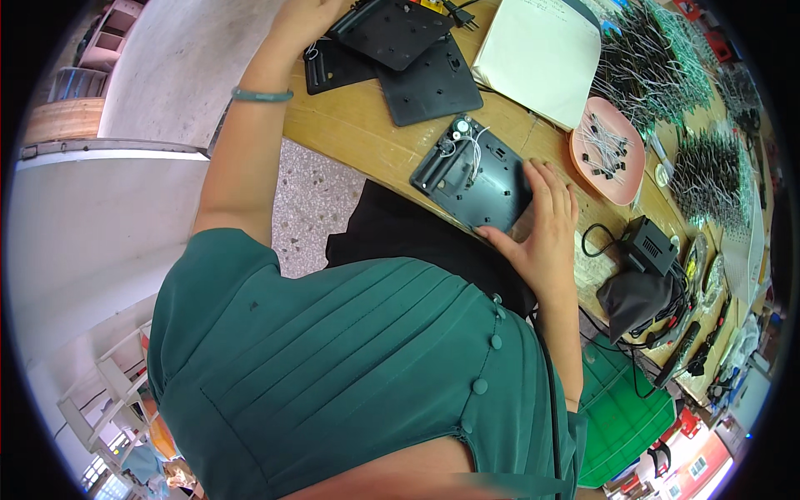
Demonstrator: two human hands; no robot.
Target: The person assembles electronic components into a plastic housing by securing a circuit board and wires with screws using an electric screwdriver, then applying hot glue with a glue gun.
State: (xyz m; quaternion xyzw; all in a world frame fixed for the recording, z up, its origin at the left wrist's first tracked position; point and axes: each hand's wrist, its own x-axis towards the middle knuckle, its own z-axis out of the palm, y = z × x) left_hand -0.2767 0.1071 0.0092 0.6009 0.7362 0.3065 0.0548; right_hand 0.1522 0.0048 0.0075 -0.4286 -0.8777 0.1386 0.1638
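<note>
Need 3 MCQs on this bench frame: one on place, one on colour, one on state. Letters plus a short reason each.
1. Where does the right hand rest?
A. on the black plastic panel with white wires
B. on the pink dish
C. on the white sheet stack

2. What colour is the bangle on the left wrist?
A. red
B. green
C. yellow

3. How does the black plastic panel with white wires lie?
A. flat on the wooden table, inner side up
B. standing upright on edge
C. lifted in the air by both hands

Key:
1 A: fingers lie spread on the panel's right edge, apart from the pink dish and the white sheet stack.
2 B: the band on the wrist is green.
3 A: it lies flat on the wooden table with wires and ribs showing, while the left hand reaches to the stacked black panels farther off.
</note>
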